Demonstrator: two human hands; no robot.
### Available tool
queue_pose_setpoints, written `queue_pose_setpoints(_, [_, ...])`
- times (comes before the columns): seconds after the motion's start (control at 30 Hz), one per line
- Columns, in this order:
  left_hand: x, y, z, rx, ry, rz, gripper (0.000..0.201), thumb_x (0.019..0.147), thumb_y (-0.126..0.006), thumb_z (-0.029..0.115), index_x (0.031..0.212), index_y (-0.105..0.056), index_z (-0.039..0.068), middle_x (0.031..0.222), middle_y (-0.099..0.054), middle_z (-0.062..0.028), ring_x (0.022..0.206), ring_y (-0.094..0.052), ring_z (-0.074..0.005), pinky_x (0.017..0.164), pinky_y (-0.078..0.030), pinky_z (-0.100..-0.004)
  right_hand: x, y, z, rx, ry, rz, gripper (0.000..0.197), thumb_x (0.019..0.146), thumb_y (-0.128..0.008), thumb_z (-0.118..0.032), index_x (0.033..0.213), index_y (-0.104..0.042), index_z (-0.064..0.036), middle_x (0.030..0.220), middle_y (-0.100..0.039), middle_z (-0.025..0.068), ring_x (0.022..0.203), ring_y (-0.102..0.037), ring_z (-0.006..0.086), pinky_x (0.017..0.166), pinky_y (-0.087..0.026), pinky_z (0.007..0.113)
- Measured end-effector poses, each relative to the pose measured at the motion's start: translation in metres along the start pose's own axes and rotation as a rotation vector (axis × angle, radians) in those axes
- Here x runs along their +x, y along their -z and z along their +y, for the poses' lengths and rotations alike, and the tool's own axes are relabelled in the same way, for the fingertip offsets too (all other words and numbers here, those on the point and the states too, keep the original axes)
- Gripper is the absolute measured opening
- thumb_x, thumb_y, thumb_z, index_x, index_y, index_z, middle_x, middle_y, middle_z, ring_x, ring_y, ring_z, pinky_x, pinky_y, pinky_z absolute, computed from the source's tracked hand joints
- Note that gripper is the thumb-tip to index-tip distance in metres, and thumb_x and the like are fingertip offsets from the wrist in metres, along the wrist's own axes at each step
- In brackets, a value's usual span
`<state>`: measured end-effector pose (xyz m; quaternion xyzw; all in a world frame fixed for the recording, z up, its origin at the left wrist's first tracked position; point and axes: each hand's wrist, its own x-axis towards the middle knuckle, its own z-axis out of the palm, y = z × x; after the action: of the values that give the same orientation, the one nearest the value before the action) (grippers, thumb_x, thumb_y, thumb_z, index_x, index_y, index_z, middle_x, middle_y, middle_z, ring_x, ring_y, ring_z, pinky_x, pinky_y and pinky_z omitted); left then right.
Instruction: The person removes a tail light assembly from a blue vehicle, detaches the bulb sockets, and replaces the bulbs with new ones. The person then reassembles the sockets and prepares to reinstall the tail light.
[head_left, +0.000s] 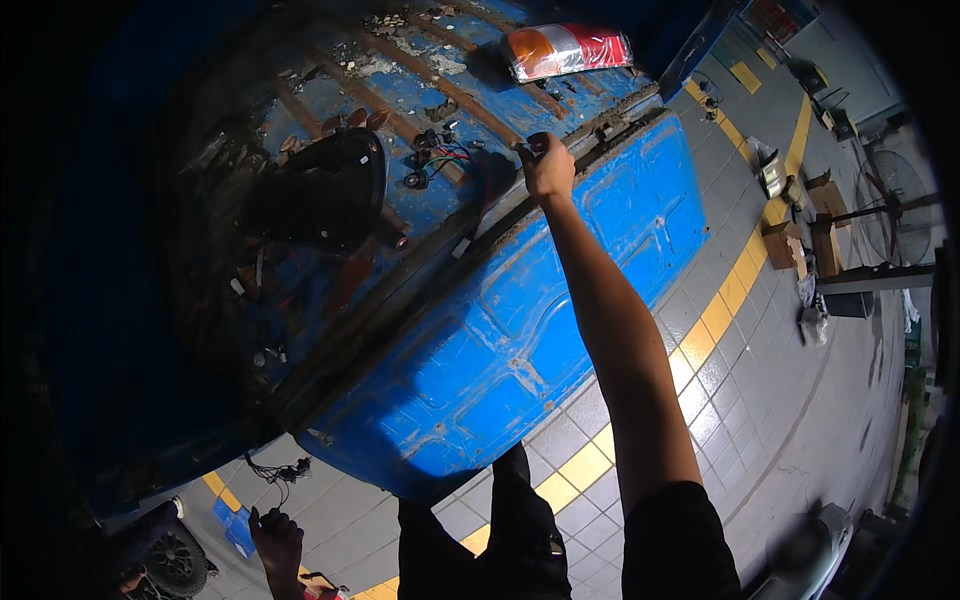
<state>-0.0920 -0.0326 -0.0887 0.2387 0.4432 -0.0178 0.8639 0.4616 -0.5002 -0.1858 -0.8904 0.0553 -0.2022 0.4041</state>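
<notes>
Truck bed (pixel 420 90), blue, rusted and littered, filling the upper left. Dropped tailgate (pixel 520 330) hanging from its rear edge over grey floor tiles (pixel 760 400) with a yellow stripe. On the bed: black lamp housing (pixel 330 190), a red, white and amber tail-lamp lens (pixel 566 50) farther back, and between the 2 a tangle of bulb sockets (pixel 432 155) on coloured wires.

Right hand (pixel 548 168) stretched to the bed's rear edge, fingers curled round a small dark part (pixel 538 142), too small to name. Left hand (pixel 276 540) low down, fingers loosely spread, seemingly empty, just under a loose wire bundle (pixel 280 470) dangling beneath the bed.

Judged as the pick-up stage: part gripped, not yet lifted. Next calls for a firm pinch and a straight lift, clear of the gap between bed and tailgate.
</notes>
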Motion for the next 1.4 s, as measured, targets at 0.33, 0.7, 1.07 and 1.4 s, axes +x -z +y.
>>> queue_pose_setpoints(0.33, [-0.012, 0.02, -0.017, 0.354, -0.114, 0.533, 0.04, 0.097, -0.04, 0.047, 0.067, -0.039, 0.02, 0.055, -0.035, 0.0051, 0.045, -0.037, -0.0101, 0.046, -0.029, -0.0269, 0.067, -0.014, 0.053, -0.095, 0.162, -0.277, 0.031, 0.082, -0.065, -0.026, 0.104, -0.059, -0.0048, 0.103, -0.06, 0.0184, 0.098, -0.057, 0.0383, 0.083, -0.047, 0.046])
queue_pose_setpoints(0.7, [-0.01, 0.033, -0.039, 0.579, -0.114, 0.765, 0.032, 0.092, -0.052, 0.048, 0.08, -0.053, 0.019, 0.058, -0.04, 0.0082, 0.051, -0.037, -0.0076, 0.048, -0.027, -0.0251, 0.193, -0.037, 0.119, -0.375, 0.075, -0.129, 0.032, 0.082, -0.06, -0.028, 0.102, -0.061, -0.0038, 0.108, -0.06, 0.022, 0.102, -0.057, 0.0403, 0.087, -0.047, 0.047])
queue_pose_setpoints(1.07, [-0.024, 0.066, -0.042, 0.405, -0.182, 0.588, 0.032, 0.095, -0.05, 0.043, 0.078, -0.055, 0.016, 0.074, -0.061, -0.0017, 0.051, -0.051, -0.0097, 0.044, -0.035, -0.0239, 0.037, 0.085, 0.02, 1.223, -0.446, -0.625, 0.045, 0.089, -0.05, -0.001, 0.133, -0.044, -0.0074, 0.09, -0.056, 0.0023, 0.074, -0.05, 0.0125, 0.068, -0.043, 0.027])
queue_pose_setpoints(1.4, [-0.021, 0.052, -0.019, 0.248, -0.235, 0.416, 0.024, 0.095, -0.053, 0.035, 0.105, -0.057, 0.013, 0.08, -0.055, -0.0019, 0.058, -0.044, -0.0091, 0.055, -0.037, -0.0218, -0.212, 0.164, -0.202, 1.618, -0.433, -0.959, 0.047, 0.084, -0.068, -0.009, 0.121, -0.04, 0.0007, 0.092, -0.061, 0.0289, 0.074, -0.066, 0.0234, 0.062, -0.054, 0.028])
